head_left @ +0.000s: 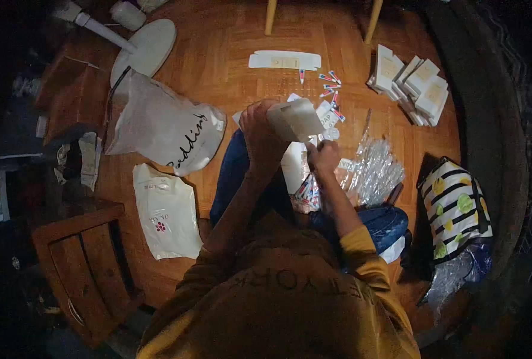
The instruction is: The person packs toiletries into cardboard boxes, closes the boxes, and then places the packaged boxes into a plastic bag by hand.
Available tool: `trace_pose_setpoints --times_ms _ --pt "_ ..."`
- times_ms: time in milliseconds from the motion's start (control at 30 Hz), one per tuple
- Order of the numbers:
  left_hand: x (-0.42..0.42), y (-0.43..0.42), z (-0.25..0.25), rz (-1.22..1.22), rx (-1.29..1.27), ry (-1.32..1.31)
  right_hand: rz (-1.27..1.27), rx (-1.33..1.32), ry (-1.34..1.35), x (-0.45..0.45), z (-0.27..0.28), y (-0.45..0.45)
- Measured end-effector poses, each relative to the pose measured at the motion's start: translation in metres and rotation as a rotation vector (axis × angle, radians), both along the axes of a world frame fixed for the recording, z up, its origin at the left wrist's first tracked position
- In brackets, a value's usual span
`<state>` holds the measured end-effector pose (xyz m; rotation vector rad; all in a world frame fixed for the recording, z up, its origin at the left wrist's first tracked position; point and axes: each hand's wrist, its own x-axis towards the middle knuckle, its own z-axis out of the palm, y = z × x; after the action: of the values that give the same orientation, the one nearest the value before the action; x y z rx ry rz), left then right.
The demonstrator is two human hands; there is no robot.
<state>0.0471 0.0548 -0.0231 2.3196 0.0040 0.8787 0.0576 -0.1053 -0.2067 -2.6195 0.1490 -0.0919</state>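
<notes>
My left hand (257, 124) is wrapped round the left side of a small pale cardboard box (297, 119), held tilted above my lap. Just under the box's lower right edge is my right hand (327, 157), its fingers closed; whether they pinch the box's edge or something small I cannot make out. Below the hands, a pale opened carton (294, 167) lies by my legs beside a pile of small toothpaste tubes (306, 192). More little toothpaste tubes (330, 91) are scattered on the floor beyond. White packets (324, 112) lie partly hidden behind the box.
A flat white carton (285, 60) lies ahead, and stacked boxes (418, 87) stand at far right. Clear plastic-wrapped items (376, 173) are heaped right of my hands. A "bedding" bag (164, 122), a white plastic bag (167, 212) and a striped bag (455, 206) flank me.
</notes>
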Motion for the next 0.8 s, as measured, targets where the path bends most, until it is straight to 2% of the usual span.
trace_pose_setpoints --times_ms 33,100,133,300,367,433,500,533,600,633,733,800 --pt "-0.002 0.005 0.004 0.019 0.070 0.001 0.010 0.007 -0.009 0.005 -0.008 0.008" --pt "-0.006 0.015 0.001 0.039 0.022 -0.020 -0.136 -0.185 -0.165 0.013 -0.016 0.025" --pt "-0.006 0.020 -0.002 0.048 -0.039 -0.033 -0.084 -0.165 -0.033 0.014 -0.015 0.025" --pt "-0.005 0.023 -0.014 0.041 -0.031 -0.031 -0.096 -0.077 0.055 0.013 -0.029 0.021" --pt "-0.005 0.018 -0.015 0.040 -0.012 -0.040 -0.131 0.195 0.034 0.006 -0.019 0.014" --pt "-0.007 0.015 -0.010 0.003 -0.045 -0.024 -0.121 0.197 -0.002 0.009 -0.018 0.015" --pt "-0.008 0.019 -0.010 -0.004 -0.027 -0.040 -0.094 0.041 0.179 0.024 -0.014 0.018" --pt "-0.008 0.021 -0.010 -0.012 -0.012 -0.053 -0.090 0.043 0.175 0.032 -0.011 0.019" --pt "-0.009 0.026 -0.010 0.001 -0.047 -0.039 0.095 -0.053 -0.046 0.048 -0.010 0.017" --pt "-0.010 0.029 -0.010 0.008 -0.085 -0.017 0.101 -0.053 -0.043 0.055 -0.012 0.014" --pt "-0.011 0.037 -0.012 0.029 -0.097 0.011 0.493 -0.262 -0.025 0.060 -0.013 -0.002" --pt "-0.007 0.041 -0.020 0.044 -0.096 0.052 0.441 -0.305 -0.068 0.045 -0.009 -0.009"
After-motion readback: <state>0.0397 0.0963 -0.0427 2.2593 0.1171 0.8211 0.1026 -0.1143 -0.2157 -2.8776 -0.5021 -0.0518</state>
